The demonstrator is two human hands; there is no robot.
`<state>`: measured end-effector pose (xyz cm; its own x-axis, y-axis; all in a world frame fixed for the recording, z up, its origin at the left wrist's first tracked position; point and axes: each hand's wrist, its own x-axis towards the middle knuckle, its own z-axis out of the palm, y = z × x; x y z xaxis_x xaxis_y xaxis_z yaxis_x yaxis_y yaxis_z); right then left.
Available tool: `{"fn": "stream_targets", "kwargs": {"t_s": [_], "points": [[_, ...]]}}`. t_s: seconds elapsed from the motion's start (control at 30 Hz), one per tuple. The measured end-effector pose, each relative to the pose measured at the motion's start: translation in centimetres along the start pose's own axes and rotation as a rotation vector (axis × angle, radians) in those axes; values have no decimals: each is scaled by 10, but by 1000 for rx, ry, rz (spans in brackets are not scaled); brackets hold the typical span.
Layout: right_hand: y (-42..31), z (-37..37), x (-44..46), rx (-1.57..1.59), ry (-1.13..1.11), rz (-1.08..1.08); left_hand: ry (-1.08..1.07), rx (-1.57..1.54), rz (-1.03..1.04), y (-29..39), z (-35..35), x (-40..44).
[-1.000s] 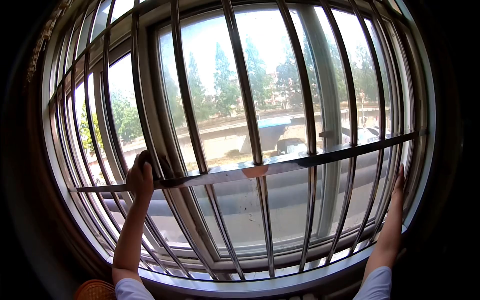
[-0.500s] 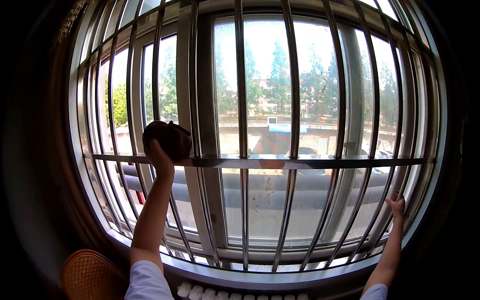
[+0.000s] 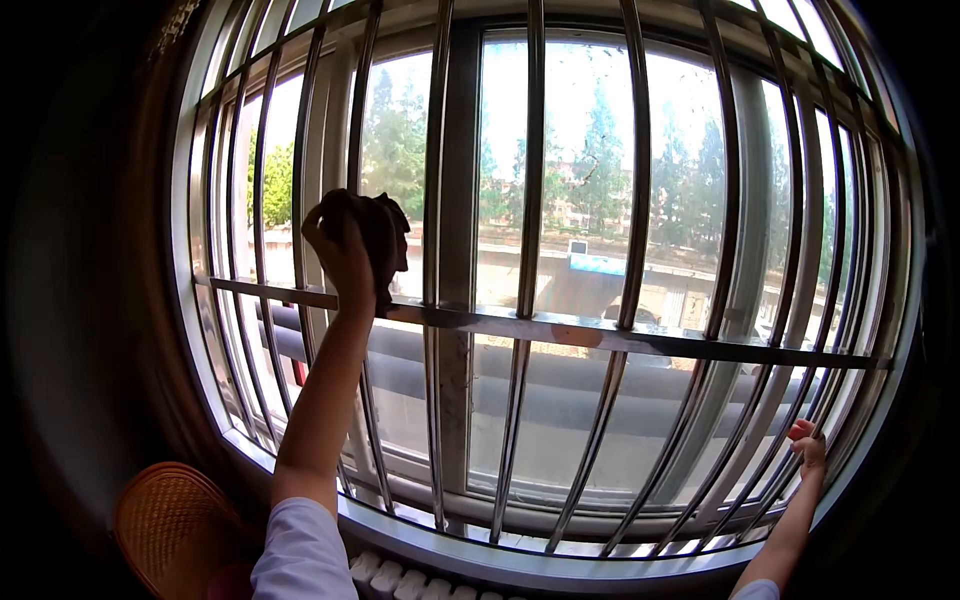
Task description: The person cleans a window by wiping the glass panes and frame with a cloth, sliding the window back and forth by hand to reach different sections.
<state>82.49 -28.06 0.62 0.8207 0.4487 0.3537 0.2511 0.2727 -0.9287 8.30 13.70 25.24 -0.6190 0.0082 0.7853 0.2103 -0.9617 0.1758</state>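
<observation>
My left hand [image 3: 345, 250] is raised at the left part of the barred window, its fingers wrapped round a dark, bunched cloth [image 3: 382, 240]. The cloth is up by the vertical metal bars [image 3: 436, 180], just above the flat horizontal crossbar [image 3: 560, 328]; whether it touches a bar cannot be made out. Low on the right side, my right hand [image 3: 811, 455] has its fingers curled at one of the thin upright bars [image 3: 790, 425].
Behind the bars stands a framed glass window [image 3: 560, 130], with trees outside. A woven chair back [image 3: 175, 525] is at the lower left. Below the sill [image 3: 480, 558] is a white ribbed radiator [image 3: 385, 578].
My left hand and the cloth are higher, and the cloth's folds hang differently. The view has tilted and shifted. My right hand stays by the bars at the right.
</observation>
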Motion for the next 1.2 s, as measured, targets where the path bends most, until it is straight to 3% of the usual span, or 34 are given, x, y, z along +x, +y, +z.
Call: {"fn": "stream_targets", "kwargs": {"t_s": [0.07, 0.1, 0.13, 0.17, 0.2, 0.23, 0.3, 0.43, 0.47, 0.53, 0.57, 0.63, 0.7, 0.8, 0.83, 0.9, 1.0, 1.13, 1.2], "points": [[30, -2, 15, 40, 135, -142, 32, -77, -5, 26, 22, 37], [70, -23, 51, -132, 247, -324, 79, 29, 152, 33, 32, 53], [97, -28, 54, -256, 426, -435, 58, 137, 435, 28, 41, 72], [109, -28, 55, -377, 610, -545, -18, 170, 451, 30, 51, 75], [103, -17, 39, -468, 691, -641, -133, 158, 602, 30, 60, 76], [102, -7, 12, -559, 772, -734, -316, 176, 615, 20, 68, 69], [80, 18, -44, -650, 822, -725, -568, 10, 480, 3, 88, 55], [50, 68, -123, -825, 756, -839, -558, -95, 546, -21, 130, 65], [38, 86, -138, -821, 731, -840, -720, -133, 287, -30, 150, 83], [28, 105, -156, -761, 676, -814, -595, 36, 627, -19, 172, 117], [26, 114, -165, -704, 617, -788, -527, 149, 670, -12, 187, 133], [12, 127, -182, -662, 613, -692, -546, 24, 668, -7, 216, 166], [2, 136, -195, -686, 562, -747, -436, 178, 873, -7, 236, 169], [-5, 150, -211, -683, 515, -802, -526, 108, 928, -6, 220, 143], [-2, 152, -221, -660, 492, -844, -732, 44, 755, 0, 204, 128], [6, 164, -232, -589, 463, -742, -666, -6, 982, -8, 172, 96], [0, 192, -251, -505, 431, -765, -769, 129, 1124, -5, 119, 69], [1, 210, -270, -480, 434, -750, -789, 198, 1095, -5, 119, 74], [12, 210, -272, -424, 389, -653, -832, 34, 981, -6, 141, 95]]}}
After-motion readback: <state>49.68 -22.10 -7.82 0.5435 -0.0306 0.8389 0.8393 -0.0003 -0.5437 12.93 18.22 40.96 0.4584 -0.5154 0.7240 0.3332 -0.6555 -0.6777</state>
